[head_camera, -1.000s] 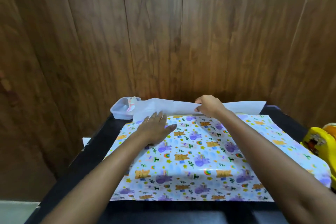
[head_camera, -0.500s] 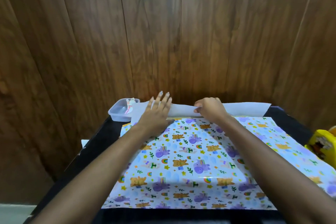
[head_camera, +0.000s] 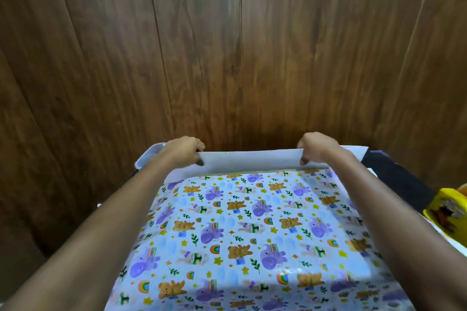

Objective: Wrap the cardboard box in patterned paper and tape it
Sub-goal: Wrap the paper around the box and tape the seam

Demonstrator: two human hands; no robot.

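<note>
The patterned paper (head_camera: 252,230), pale blue with bears, purple animals and rainbows, lies draped over a flat raised shape that is most likely the cardboard box; the box itself is hidden. At the far edge the paper's white underside (head_camera: 252,160) is lifted and curled toward me. My left hand (head_camera: 185,150) is shut on the left end of that white flap. My right hand (head_camera: 316,146) is shut on its right end. Both forearms stretch over the paper's sides.
A clear plastic tub (head_camera: 147,156) sits at the table's far left corner, behind my left hand. A yellow object (head_camera: 447,212) stands at the right edge. The black tabletop (head_camera: 394,174) shows at the far right. A wooden wall (head_camera: 227,58) rises just behind the table.
My left hand left the printed face and took hold of the white far edge. My right hand slid right along that edge. The flap has risen and the view has moved closer.
</note>
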